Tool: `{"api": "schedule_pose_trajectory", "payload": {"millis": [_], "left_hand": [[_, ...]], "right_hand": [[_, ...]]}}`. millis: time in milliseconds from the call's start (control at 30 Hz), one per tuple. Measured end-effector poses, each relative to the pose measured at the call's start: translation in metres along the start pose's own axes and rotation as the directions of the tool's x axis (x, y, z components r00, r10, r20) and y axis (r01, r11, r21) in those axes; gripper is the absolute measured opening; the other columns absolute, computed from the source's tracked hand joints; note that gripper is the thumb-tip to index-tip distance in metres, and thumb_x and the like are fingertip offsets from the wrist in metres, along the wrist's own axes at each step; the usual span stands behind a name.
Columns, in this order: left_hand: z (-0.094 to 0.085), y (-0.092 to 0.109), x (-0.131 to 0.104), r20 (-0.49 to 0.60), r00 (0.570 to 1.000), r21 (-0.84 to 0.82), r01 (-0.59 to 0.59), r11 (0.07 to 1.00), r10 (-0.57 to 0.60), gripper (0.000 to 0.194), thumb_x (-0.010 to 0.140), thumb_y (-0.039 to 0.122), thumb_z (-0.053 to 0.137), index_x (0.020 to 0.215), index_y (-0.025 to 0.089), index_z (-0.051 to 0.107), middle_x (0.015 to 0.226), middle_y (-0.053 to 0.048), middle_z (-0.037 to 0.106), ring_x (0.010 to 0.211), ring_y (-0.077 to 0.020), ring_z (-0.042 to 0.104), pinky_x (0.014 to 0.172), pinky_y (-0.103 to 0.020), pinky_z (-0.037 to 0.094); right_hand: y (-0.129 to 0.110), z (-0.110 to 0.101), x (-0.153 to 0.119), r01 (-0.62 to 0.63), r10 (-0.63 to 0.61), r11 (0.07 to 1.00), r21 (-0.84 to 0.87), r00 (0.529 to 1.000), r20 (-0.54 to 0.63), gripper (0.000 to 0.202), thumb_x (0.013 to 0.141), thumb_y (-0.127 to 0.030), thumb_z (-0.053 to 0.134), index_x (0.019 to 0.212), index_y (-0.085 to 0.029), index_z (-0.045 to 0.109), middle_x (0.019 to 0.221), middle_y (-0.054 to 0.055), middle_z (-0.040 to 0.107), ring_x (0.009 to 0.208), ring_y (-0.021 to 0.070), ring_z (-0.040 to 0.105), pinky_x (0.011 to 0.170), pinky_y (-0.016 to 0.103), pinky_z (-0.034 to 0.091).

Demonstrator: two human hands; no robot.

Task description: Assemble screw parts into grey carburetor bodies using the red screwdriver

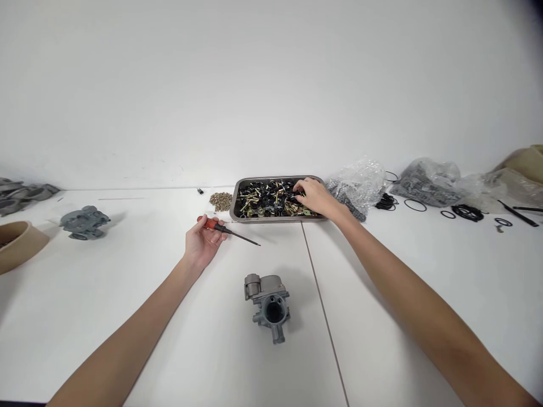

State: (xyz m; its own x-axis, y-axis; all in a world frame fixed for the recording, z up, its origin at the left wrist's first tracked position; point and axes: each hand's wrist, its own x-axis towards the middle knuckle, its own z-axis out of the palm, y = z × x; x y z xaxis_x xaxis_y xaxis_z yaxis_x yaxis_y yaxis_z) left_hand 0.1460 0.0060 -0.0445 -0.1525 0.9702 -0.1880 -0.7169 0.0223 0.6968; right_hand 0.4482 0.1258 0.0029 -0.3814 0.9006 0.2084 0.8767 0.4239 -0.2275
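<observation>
My left hand is closed around the red handle of a screwdriver, whose dark shaft points to the right and slightly down. Over the right part of a metal tray reaches my right hand, its fingers bent down among small black and brass-coloured parts. Whether those fingertips pinch a part is too small to tell. A grey metal carburetor body rests on the white table in front, between my forearms, its round bore facing me. Neither hand touches it.
Small brass pieces are piled left of the tray. Another carburetor body and a beige bowl stand at the left. Plastic bags, black rings and black tweezers lie at the right. A wall rises behind.
</observation>
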Motion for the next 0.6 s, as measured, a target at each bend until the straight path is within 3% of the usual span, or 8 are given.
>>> {"api": "schedule_pose_trajectory", "payload": {"millis": [100, 200, 467, 600], "left_hand": [[-0.001, 0.000, 0.001, -0.002, 1.000, -0.005, -0.006, 1.000, 0.006, 0.027, 0.090, 0.025, 0.047, 0.069, 0.013, 0.058, 0.071, -0.006, 0.062, 0.042, -0.0086, 0.045, 0.048, -0.026, 0.047], [-0.002, 0.000, 0.002, -0.002, 1.000, -0.004, -0.007, 1.000, 0.007, 0.026, 0.090, 0.024, 0.047, 0.069, 0.014, 0.058, 0.071, -0.006, 0.062, 0.046, -0.0104, 0.049, 0.049, -0.027, 0.048], [-0.001, 0.000, 0.001, 0.025, 1.000, 0.024, 0.008, 1.000, -0.008, 0.032, 0.092, 0.026, 0.042, 0.071, 0.011, 0.060, 0.073, -0.008, 0.063, 0.036, -0.0048, 0.034, 0.049, -0.026, 0.048], [-0.002, 0.000, 0.001, 0.035, 0.999, 0.029, 0.002, 1.000, -0.003, 0.031, 0.092, 0.026, 0.042, 0.072, 0.011, 0.060, 0.074, -0.008, 0.064, 0.037, -0.0049, 0.034, 0.050, -0.026, 0.048]], "right_hand": [[0.005, -0.003, 0.002, -0.026, 0.028, 0.999, -0.028, 0.997, 0.069, 0.013, 0.090, -0.019, 0.060, 0.101, -0.014, 0.064, 0.104, 0.009, 0.063, 0.104, 0.0230, 0.056, 0.095, 0.040, 0.043], [0.012, -0.007, 0.002, -0.048, 0.055, 0.998, -0.049, 0.987, 0.152, 0.017, 0.093, -0.028, 0.061, 0.101, -0.013, 0.064, 0.104, 0.007, 0.063, 0.101, 0.0201, 0.059, 0.093, 0.042, 0.047], [0.012, -0.002, 0.002, -0.098, 0.103, 0.995, -0.034, 0.970, 0.218, 0.022, 0.093, -0.032, 0.061, 0.103, -0.012, 0.063, 0.105, 0.007, 0.063, 0.100, 0.0197, 0.060, 0.091, 0.042, 0.050], [0.016, -0.005, 0.002, -0.137, 0.126, 0.990, 0.042, 0.969, 0.211, 0.018, 0.090, -0.025, 0.065, 0.103, -0.012, 0.064, 0.095, 0.005, 0.066, 0.088, 0.0170, 0.063, 0.084, 0.037, 0.052]]}}
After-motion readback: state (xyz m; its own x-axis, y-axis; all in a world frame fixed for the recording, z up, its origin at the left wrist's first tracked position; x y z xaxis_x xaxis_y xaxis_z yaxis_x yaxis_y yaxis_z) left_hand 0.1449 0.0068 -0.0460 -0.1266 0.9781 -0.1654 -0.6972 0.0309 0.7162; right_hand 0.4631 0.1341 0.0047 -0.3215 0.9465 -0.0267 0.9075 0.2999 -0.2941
